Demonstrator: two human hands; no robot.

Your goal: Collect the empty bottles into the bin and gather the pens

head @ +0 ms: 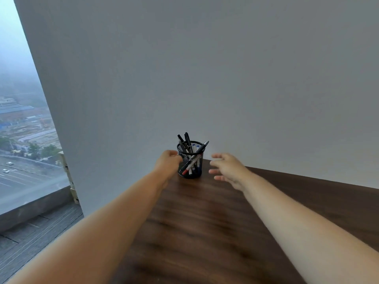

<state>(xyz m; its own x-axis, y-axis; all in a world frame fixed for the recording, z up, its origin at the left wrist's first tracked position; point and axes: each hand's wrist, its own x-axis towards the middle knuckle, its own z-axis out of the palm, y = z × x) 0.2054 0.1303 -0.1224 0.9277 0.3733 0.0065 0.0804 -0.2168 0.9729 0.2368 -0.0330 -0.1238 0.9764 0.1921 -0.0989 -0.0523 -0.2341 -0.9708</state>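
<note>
At the far corner of the desk (pixel 205 222), close to the wall (pixel 225 68), stands our landmark, a black mesh cup (pixel 190 163) with the pens (pixel 189 147) upright inside it. Our left hand (pixel 167 163) is curled against the cup's left side, fingers seemingly wrapped on it, though the far side of the grip is hidden. Our right hand (pixel 228 168) hovers just right of the cup, fingers spread, holding nothing. No bottles or bin show near the cup.

We judge the risk to be tipping: the cup is tall and light, the pens lean past its rim, and a one-sided pull could spill them. It also sits near the desk's left edge, so a shove that way might send it to the floor (pixel 30 238).
</note>
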